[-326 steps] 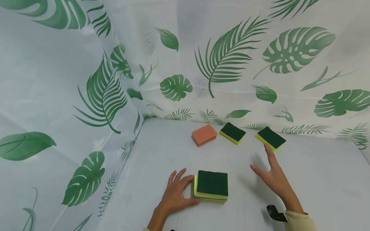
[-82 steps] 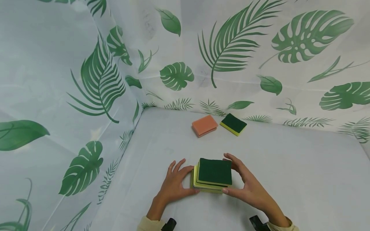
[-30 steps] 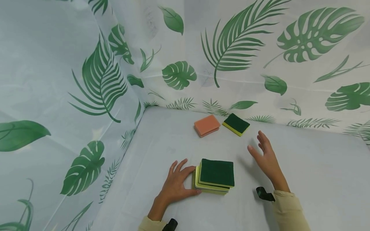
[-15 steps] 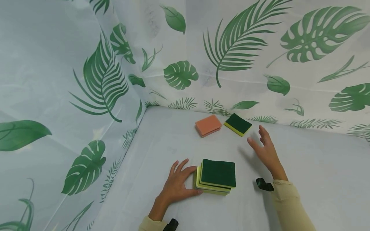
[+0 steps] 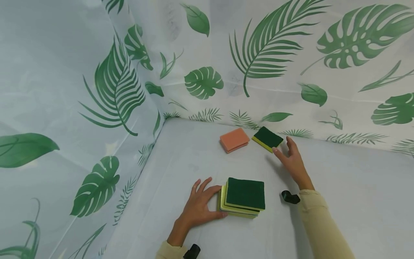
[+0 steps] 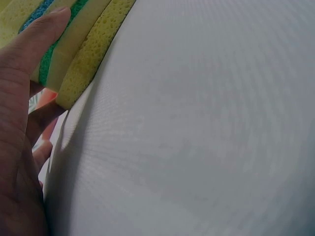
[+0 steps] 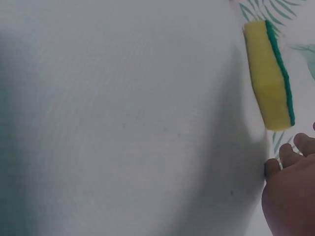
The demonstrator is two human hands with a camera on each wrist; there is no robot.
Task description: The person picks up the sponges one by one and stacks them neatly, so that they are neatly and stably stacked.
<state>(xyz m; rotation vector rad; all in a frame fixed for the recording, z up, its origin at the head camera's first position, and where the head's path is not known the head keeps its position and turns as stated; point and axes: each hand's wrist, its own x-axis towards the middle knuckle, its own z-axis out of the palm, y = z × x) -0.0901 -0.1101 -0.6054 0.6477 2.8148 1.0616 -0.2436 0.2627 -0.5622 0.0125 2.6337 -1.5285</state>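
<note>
In the head view my left hand holds the left side of a stack of sponges, thumb at the near face and fingers around the far side. A dark green scouring face tops the stack, over yellow layers. The left wrist view shows the thumb pressed along layered sponges with green and blue bands. Farther back, my right hand reaches to a green-and-yellow sponge, thumb and fingers spread around its right corner. In the right wrist view that sponge lies just beyond the fingers.
An orange sponge lies left of the green-and-yellow one on the white-covered table. Leaf-printed sheets rise behind and at the left. Black wrist cameras sit at both sleeves.
The rightmost back sponge has left its spot; my right hand was at the stack afterward. Since then that hand has moved back and left to the remaining green-and-yellow sponge. My left hand stays put.
</note>
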